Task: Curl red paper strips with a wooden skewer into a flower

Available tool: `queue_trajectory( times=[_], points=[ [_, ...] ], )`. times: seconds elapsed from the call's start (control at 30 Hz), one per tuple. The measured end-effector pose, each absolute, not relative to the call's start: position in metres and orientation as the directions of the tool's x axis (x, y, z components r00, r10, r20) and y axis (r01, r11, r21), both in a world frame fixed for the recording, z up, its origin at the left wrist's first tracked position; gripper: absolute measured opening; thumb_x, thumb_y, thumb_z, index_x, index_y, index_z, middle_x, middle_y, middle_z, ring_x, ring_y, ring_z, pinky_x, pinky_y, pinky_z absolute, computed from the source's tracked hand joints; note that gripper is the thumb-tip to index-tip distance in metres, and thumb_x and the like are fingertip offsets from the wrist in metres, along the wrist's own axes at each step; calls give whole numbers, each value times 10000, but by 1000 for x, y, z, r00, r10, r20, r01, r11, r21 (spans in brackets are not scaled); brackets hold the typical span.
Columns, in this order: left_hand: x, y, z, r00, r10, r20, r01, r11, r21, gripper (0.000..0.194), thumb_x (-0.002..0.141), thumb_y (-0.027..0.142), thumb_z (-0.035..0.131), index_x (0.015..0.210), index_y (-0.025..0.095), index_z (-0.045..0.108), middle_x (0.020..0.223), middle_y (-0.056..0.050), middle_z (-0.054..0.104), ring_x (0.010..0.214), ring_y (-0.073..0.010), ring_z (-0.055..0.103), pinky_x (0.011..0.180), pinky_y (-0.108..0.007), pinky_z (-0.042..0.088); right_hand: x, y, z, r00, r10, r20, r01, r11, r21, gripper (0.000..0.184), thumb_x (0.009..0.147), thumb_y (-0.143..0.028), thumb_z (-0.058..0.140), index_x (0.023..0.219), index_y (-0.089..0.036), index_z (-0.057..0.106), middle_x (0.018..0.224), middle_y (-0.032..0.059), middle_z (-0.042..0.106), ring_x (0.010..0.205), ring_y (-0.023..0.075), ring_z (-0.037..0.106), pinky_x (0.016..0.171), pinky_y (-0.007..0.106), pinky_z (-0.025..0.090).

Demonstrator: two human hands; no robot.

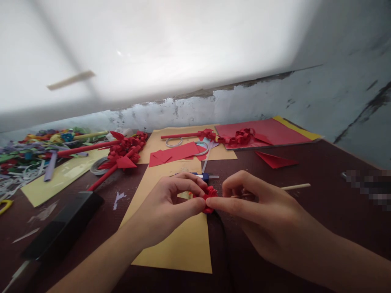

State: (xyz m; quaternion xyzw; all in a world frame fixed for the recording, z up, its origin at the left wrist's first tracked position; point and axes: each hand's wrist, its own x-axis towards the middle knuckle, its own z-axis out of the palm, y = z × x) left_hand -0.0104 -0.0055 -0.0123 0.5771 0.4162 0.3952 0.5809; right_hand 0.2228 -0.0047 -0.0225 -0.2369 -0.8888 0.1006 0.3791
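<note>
Pinched in my left hand (175, 199) is a small red paper flower (211, 193) with curled petals, partly covered by the fingers. The thumb tip of my right hand (262, 203) presses against the flower's near side, and its other fingers are curled. A thin pale wooden stick (296, 187) runs through the right hand and sticks out behind the knuckles; its front end is hidden. Just beyond the hands lies a blue glue gun (205, 177), mostly covered, with a clear stick at its end. Yellow card (183, 252) lies beneath the left hand.
Red paper flower stems (122, 152) lie to the left beside a tape roll (99, 166) and coloured paper strips (18, 156). A black box-shaped device (64, 228) sits front left. Red paper pieces (174, 154), a red folder (275, 132) and a folded red triangle (276, 159) lie farther back.
</note>
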Motion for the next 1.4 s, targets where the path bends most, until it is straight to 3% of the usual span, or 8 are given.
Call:
queue_trajectory(
  times=[0.13,0.37,0.73,1.4],
  points=[
    [-9,-6,-11,337,941,-27,12,25,1000,62,800,230,848,742,232,828,1095,-61,637,1149,-267,618,812,-293,595,224,-5,-23,-612,480,629,336,877,-342,400,995,-10,497,1255,-205,729,1059,65,594,902,126,607,786,234,519],
    [-8,-6,-8,335,942,-31,66,9,998,116,821,199,798,716,219,846,1054,-72,661,1137,-242,622,867,-263,577,224,-4,-19,-629,400,666,361,910,-205,420,945,31,490,1229,-176,721,1020,77,607,829,151,592,691,264,509],
    [-8,-5,-4,345,938,-20,104,-16,994,153,835,202,782,692,202,838,1017,-65,668,992,-193,641,828,-236,564,224,-4,-20,-629,366,686,342,922,-179,390,937,31,518,1208,-164,721,1022,75,643,835,150,602,696,264,506],
    [-9,-6,-9,292,956,-13,142,-30,989,151,850,229,797,707,186,819,1071,-94,640,1052,-247,636,755,-272,608,222,-6,-21,-589,357,725,391,911,-131,219,971,-10,606,1118,-142,702,996,74,715,851,171,662,780,296,556]
  ],
)
